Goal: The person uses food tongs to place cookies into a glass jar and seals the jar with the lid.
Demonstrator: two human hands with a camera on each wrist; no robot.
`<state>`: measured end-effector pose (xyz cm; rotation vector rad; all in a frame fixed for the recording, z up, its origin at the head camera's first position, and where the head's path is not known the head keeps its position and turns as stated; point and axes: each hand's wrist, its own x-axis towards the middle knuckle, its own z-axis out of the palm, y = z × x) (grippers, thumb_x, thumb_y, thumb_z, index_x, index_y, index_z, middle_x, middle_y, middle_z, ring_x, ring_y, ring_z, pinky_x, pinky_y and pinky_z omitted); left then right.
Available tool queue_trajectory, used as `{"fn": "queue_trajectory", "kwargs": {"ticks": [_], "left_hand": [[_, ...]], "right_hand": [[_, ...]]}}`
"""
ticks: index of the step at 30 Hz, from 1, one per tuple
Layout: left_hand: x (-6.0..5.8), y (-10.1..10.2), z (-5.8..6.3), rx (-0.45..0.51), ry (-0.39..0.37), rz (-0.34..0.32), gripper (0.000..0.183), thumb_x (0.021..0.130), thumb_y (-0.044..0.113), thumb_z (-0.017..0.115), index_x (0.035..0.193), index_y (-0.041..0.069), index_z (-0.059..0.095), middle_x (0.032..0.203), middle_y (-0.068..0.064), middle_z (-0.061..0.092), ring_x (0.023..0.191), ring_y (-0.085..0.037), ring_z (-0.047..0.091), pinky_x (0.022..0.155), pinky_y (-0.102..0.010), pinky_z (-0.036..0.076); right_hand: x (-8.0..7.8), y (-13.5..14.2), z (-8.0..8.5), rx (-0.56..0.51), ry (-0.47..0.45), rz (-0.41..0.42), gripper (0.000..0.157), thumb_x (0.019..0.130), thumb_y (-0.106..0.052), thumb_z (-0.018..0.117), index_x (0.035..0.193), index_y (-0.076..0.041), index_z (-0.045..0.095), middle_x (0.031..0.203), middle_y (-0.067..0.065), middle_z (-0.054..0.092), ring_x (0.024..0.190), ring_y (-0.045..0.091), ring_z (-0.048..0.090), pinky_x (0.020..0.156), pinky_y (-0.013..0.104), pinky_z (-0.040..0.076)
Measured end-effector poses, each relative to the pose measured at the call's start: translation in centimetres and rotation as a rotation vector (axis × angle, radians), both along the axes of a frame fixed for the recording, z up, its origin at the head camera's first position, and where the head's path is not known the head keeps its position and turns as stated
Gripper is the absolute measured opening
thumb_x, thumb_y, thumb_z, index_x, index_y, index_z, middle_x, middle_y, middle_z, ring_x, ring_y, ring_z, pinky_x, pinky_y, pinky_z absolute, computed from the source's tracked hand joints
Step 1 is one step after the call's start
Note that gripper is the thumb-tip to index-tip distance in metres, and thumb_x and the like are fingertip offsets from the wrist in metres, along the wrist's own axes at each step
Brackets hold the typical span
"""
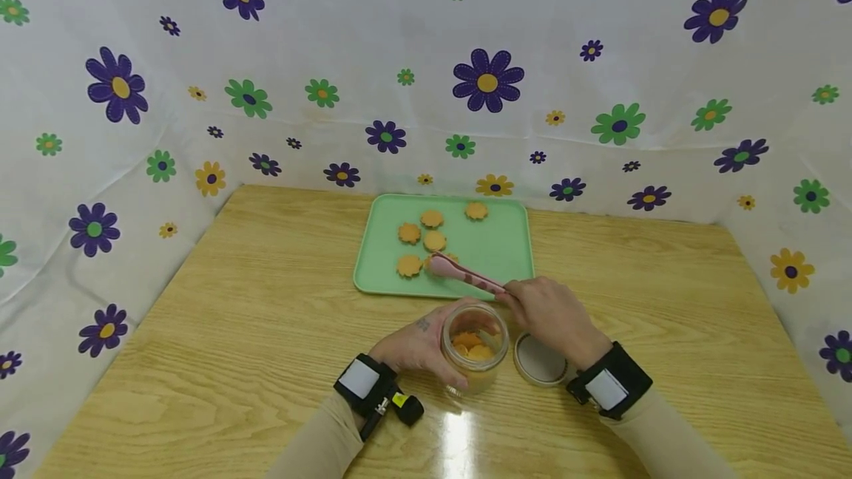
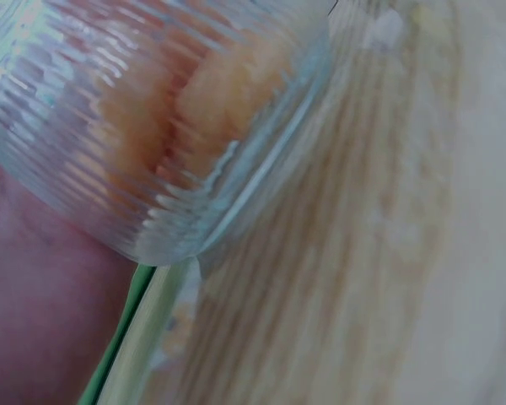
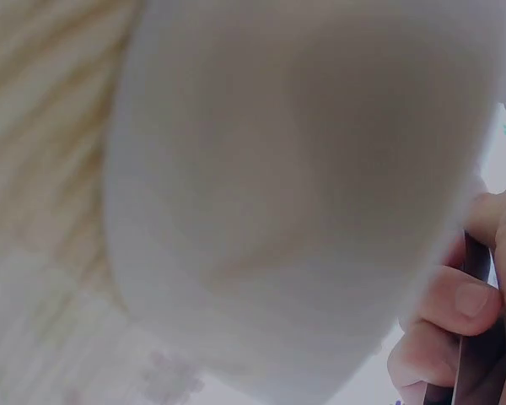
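beige sleeves [image 1: 668, 436] | black wrist straps [image 1: 631, 372] | white rectangular patches [image 1: 606, 390] | yellow tag [image 1: 399, 399]

A white cloth [image 1: 399, 28] printed with purple, green and yellow flowers [image 1: 489, 81] stands behind the surface [image 1: 266, 279] and along both its sides, creased in places. The surface is light brown with wood grain; a bright glare [image 1: 457, 435] lies on its near part.

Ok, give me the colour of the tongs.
Mostly pink; the tongs show best in the head view.
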<state>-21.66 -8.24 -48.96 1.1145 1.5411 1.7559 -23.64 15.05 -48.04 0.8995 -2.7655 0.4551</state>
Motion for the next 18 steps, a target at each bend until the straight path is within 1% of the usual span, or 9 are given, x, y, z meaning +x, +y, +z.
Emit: {"fn": "queue_trajectory", "kwargs": {"ticks": [2, 8, 10, 17, 18], "left_hand": [[-0.1, 0.0, -0.2, -0.001, -0.004, 0.000, 0.088, 0.061, -0.021, 0.077, 0.138, -0.001, 0.040, 0.133, -0.026, 0.049, 0.128, -0.036, 0.040, 0.112, -0.053, 0.027], [-0.6, 0.0, -1.8, -0.013, 0.004, 0.019, 0.093, 0.059, -0.022, 0.079, 0.139, 0.004, 0.040, 0.134, -0.018, 0.052, 0.128, -0.031, 0.042, 0.112, -0.047, 0.031], [-0.6, 0.0, -2.1, -0.011, 0.010, 0.020, 0.093, 0.058, -0.021, 0.079, 0.139, 0.005, 0.040, 0.134, -0.017, 0.052, 0.128, -0.029, 0.042, 0.112, -0.046, 0.031], [-0.1, 0.0, -0.3, 0.011, 0.010, 0.000, 0.089, 0.060, -0.023, 0.076, 0.138, -0.001, 0.039, 0.132, -0.027, 0.049, 0.127, -0.035, 0.041, 0.111, -0.052, 0.028], [-0.1, 0.0, -0.4, 0.016, 0.008, -0.001, 0.089, 0.060, -0.024, 0.077, 0.138, -0.001, 0.040, 0.132, -0.027, 0.049, 0.127, -0.035, 0.041, 0.111, -0.052, 0.029]], "right_hand": [[0.1, 0.1, 0.0, -0.001, 0.002, 0.003, 0.025, 0.096, -0.022, 0.062, 0.073, -0.016, 0.059, 0.055, -0.009, 0.043, 0.047, 0.006, 0.038, 0.041, 0.022, 0.030], [0.4, 0.3, 0.1, -0.005, 0.009, 0.006, 0.025, 0.096, -0.023, 0.062, 0.072, -0.016, 0.058, 0.054, -0.008, 0.040, 0.047, 0.007, 0.037, 0.041, 0.022, 0.029], [0.5, 0.4, 0.2, -0.006, 0.002, 0.000, 0.025, 0.096, -0.022, 0.062, 0.072, -0.015, 0.058, 0.053, -0.008, 0.041, 0.047, 0.007, 0.038, 0.041, 0.022, 0.030], [0.9, 1.0, 0.2, -0.008, -0.014, -0.017, 0.023, 0.096, -0.023, 0.061, 0.075, -0.013, 0.062, 0.054, -0.008, 0.042, 0.046, 0.006, 0.039, 0.040, 0.022, 0.030], [1.0, 1.0, 0.2, -0.008, -0.017, -0.019, 0.023, 0.096, -0.023, 0.061, 0.075, -0.013, 0.061, 0.054, -0.008, 0.042, 0.046, 0.006, 0.039, 0.040, 0.022, 0.030]]}}
